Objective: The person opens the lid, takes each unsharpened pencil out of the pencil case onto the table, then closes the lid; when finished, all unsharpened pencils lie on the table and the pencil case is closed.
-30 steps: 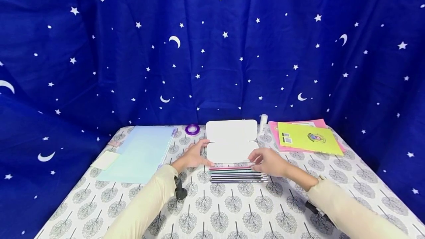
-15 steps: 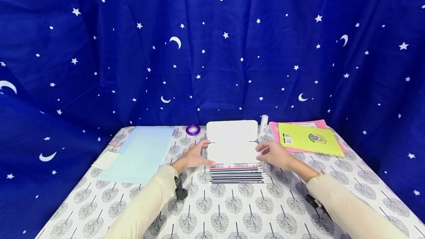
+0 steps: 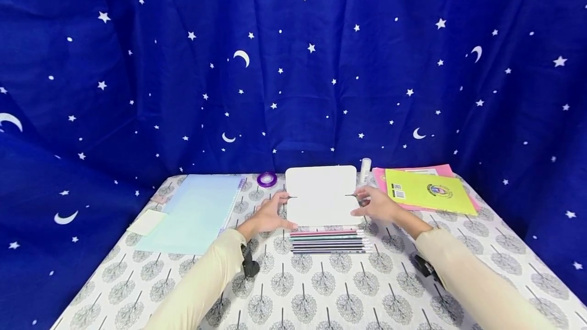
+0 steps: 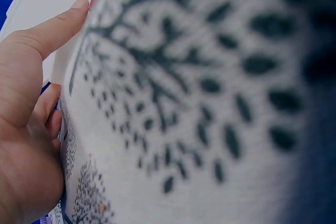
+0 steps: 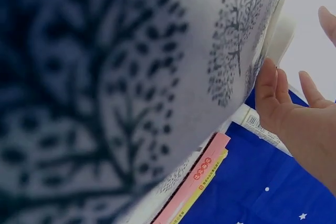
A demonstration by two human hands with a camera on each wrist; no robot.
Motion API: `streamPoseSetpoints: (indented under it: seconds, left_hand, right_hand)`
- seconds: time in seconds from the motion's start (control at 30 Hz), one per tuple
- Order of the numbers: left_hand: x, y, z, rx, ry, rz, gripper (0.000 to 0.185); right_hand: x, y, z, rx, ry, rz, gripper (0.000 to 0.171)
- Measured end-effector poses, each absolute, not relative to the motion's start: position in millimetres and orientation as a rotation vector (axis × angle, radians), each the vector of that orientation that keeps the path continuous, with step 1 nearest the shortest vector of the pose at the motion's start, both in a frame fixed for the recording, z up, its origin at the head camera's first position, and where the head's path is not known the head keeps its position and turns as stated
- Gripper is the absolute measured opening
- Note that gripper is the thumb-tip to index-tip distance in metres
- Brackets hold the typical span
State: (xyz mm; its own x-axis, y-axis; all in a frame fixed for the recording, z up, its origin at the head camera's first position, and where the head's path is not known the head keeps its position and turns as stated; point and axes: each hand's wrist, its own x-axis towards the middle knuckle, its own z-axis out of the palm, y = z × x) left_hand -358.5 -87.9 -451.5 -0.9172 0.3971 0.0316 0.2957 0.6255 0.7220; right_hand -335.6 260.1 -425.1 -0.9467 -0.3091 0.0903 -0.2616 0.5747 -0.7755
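A white hinged case (image 3: 321,210) lies at the table's middle with its lid standing up behind. My left hand (image 3: 269,214) spans its left side, fingertips at the hinge and thumb at the near corner. In the left wrist view the thumb (image 4: 58,31) is straight along the case edge. At the right side my right hand (image 3: 377,204) has its thumb by the near part and its fingers by the hinge. The right wrist view shows those fingers (image 5: 268,85) loosely bent beside the case (image 5: 310,24). Several pencils (image 3: 327,244) lie in a row just in front.
At left are a pale blue spiral notebook (image 3: 194,213) and a pad of sticky notes (image 3: 147,221). Purple tape (image 3: 266,179) and a white glue stick (image 3: 365,169) stand behind. Yellow (image 3: 426,190) and pink books (image 3: 445,169) lie right. A starry curtain (image 3: 293,65) hangs behind.
My right hand has moved from the case's near edge, by the pencils, outward and back to its right side. The left hand has stayed at the left side.
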Motion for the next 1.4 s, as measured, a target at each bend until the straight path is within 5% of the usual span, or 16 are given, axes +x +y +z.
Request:
streamPoseSetpoints:
  seconds: [0.67, 1.13, 1.4]
  left_hand:
    - [-361.1, -85.7, -452.9, 0.575, 2.737, 1.143, 0.121]
    - [-358.5, -87.6, -452.5, 0.572, 2.72, 1.174, 0.119]
    - [-359.8, -88.2, -453.6, 0.579, 2.661, 1.249, 0.109]
  right_hand:
    - [-344.0, 263.5, -425.8, -0.447, 2.659, -1.266, 0.119]
    - [-344.6, 267.0, -430.1, -0.479, 2.635, -1.345, 0.121]
    - [-343.3, 272.0, -430.1, -0.546, 2.553, -1.424, 0.093]
